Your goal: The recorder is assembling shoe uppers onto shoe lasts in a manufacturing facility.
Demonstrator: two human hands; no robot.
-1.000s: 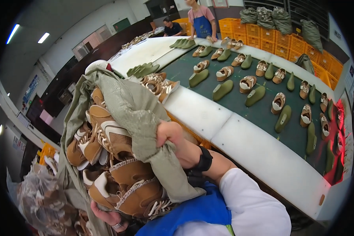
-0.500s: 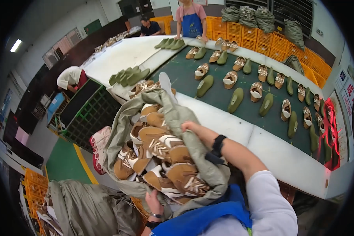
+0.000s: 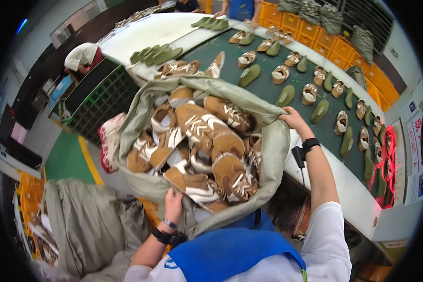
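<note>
Both bare hands are gripping the mouth of a grey-green sack (image 3: 273,150), which is sitting mid-frame, gaping wide and facing up. Brown-and-cream lace-up shoes (image 3: 197,124) are filling it in a jumble, toes pointing every way.

Right hand (image 3: 293,118): closing on the rim at the sack's right side, fingers bunching the cloth at the edge. The forearm is extending up from the lower right, leaning a little left, wrist bending in toward the bag; a black wristband (image 3: 310,144) is circling it.

Left hand (image 3: 174,205): gripping the near rim below the shoes, thumb and fingers gathering a fold. That forearm is slanting up from the bottom edge, sitting lower and closer to the body than the right one. A black strap (image 3: 161,236) is wrapping the wrist. A blue apron (image 3: 239,256) is covering the wearer's front.

Around: a dark green belt (image 3: 263,66) is running from upper centre to the right of the frame, carrying more such shoes beside olive shoe lasts (image 3: 320,111). A second sack (image 3: 89,221) is slumping at lower left. Orange crates (image 3: 310,30) are standing stacked at upper right. A co-worker in a blue apron (image 3: 242,9) is standing at the top edge.
</note>
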